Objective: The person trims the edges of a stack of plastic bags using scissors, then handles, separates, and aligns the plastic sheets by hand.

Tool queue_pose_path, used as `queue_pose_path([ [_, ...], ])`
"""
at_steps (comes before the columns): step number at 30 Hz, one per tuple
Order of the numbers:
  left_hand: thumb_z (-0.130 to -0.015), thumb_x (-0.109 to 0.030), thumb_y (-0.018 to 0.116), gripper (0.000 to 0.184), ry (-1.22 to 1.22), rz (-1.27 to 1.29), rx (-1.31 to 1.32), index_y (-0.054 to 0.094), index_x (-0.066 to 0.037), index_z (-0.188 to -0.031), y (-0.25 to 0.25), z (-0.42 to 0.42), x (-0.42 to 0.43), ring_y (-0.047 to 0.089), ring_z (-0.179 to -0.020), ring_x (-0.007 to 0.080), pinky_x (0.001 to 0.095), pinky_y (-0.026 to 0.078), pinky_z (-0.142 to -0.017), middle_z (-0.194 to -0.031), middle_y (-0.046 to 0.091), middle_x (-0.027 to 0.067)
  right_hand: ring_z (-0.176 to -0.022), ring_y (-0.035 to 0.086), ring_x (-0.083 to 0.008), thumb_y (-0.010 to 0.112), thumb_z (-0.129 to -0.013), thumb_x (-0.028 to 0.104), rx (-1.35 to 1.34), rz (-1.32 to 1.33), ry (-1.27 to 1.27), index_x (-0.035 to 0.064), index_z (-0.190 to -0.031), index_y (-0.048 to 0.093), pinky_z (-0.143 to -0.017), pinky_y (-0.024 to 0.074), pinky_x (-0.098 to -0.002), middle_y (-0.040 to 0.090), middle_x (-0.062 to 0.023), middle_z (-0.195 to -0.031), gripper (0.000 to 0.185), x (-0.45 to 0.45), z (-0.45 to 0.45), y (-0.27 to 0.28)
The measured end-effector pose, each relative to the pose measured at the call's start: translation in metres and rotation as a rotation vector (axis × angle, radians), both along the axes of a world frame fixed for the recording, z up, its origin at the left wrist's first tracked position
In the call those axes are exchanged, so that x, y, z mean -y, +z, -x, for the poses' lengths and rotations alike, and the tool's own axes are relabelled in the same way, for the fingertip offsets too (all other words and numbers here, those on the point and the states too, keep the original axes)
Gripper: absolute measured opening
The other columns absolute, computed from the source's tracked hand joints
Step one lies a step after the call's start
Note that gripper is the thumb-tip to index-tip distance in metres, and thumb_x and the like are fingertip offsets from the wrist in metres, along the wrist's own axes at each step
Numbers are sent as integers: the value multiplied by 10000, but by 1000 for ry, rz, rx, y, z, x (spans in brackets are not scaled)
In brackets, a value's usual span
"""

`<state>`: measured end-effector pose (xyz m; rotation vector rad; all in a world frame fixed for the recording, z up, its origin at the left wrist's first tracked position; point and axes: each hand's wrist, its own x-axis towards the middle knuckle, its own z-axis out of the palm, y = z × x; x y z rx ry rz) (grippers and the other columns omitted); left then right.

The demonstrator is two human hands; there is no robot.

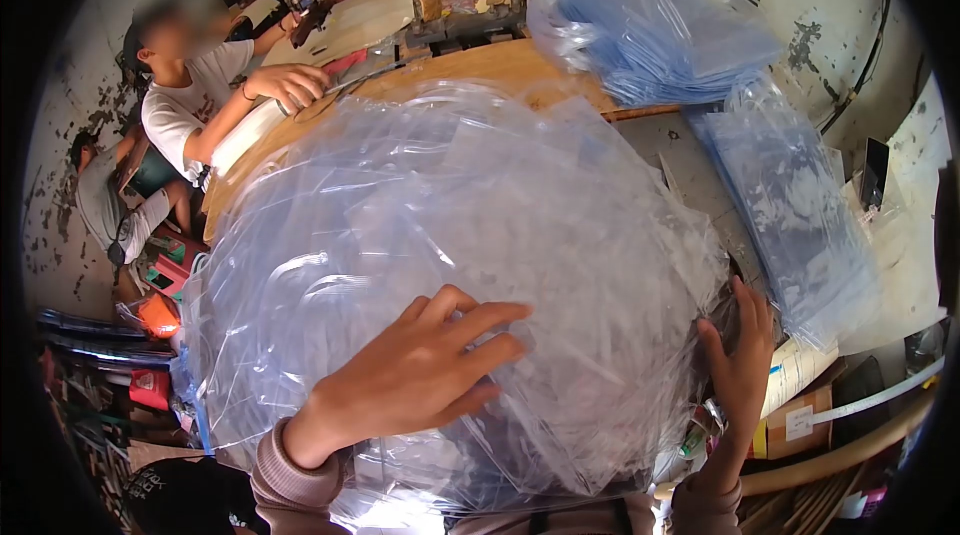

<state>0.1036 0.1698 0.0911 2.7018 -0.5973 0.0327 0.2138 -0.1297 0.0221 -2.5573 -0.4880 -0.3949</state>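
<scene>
The roundish heap of clear plastic sheets [610, 265] lies on the tabletop [555, 73], beneath the left hand [415, 375], its grip released, while the right hand [741, 365], thumb and fingers parted, is nearer the heap's right edge.

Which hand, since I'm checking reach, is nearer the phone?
Right. The right hand, at the edge of the plastic pile, has the phone ahead-right; the left hand, over the pile, is farther left.
</scene>
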Motion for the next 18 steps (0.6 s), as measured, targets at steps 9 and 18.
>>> queue_pose_path([
  [9,-620,-26,625,184,99,-293,287,511,-69,-758,-7,9,16,505,-634,147,219,467,-496,-868,532,66,-1040,555,-269,677,-757,76,-253,-1097,62,37,-1337,357,-828,462,-317,513,-173,-1177,664,-25,16,20],
  [18,-786,-430,638,617,212,-184,57,442,-159,-1303,-21,2,30,246,-1317,418,626,261,-977,-1452,181,240,-1247,428,-263,413,-952,182,114,-1111,-265,72,-1375,292,-998,305,-545,428,-124,-1368,453,87,-37,48],
])
